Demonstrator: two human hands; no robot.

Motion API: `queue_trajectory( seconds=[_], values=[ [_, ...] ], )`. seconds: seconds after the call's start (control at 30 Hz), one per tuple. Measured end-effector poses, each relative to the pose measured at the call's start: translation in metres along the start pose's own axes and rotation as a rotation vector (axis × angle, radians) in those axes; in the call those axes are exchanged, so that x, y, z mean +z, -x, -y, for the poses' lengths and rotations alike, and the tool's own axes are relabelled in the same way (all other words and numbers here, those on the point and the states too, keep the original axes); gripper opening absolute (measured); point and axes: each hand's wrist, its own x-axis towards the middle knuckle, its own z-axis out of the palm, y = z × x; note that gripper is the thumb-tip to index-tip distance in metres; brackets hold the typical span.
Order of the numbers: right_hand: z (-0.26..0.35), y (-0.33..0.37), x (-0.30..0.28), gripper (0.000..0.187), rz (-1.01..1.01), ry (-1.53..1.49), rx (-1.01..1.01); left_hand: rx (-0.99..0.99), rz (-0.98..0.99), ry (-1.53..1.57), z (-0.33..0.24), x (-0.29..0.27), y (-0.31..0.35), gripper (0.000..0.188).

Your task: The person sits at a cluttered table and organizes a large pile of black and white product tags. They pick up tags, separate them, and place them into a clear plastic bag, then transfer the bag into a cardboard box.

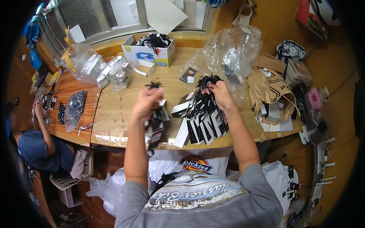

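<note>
Grey shirt (213, 212) at bottom centre; left hand (146, 102) and right hand (220, 95), apart, clamp tag bunches (205, 121), long axes pointing down-frame.

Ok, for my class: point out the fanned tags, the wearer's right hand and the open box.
Fanned tags (204, 123): head view, middle of the fan.
Wearer's right hand (222, 95): head view, back of the hand.
Open box (149, 57): head view, front wall.

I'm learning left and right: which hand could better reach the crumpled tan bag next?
Probably the right hand: it's nearer the crumpled tan bag, while the left hand is farther away. Both hold bunched black-and-white rectangular tags.
</note>
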Motion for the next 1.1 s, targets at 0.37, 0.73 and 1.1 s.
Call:
queue_trajectory(
  seconds=[0.37,0.73,1.1],
  values=[
    [-0.022,0.002,0.034,0.017,-0.236,-0.093,0.043,0.374,-0.283,-0.481,0.074,0.096,-0.024,0.025],
    [0.011,0.015,0.044,0.037,0.095,1.000,-0.598,0.166,-0.028,0.175,0.082,0.089,-0.035,0.010],
    [0.028,-0.020,0.036,0.050,0.513,0.864,-0.281,-0.135,0.043,0.314,0.073,0.083,-0.040,0.020]
  ],
)
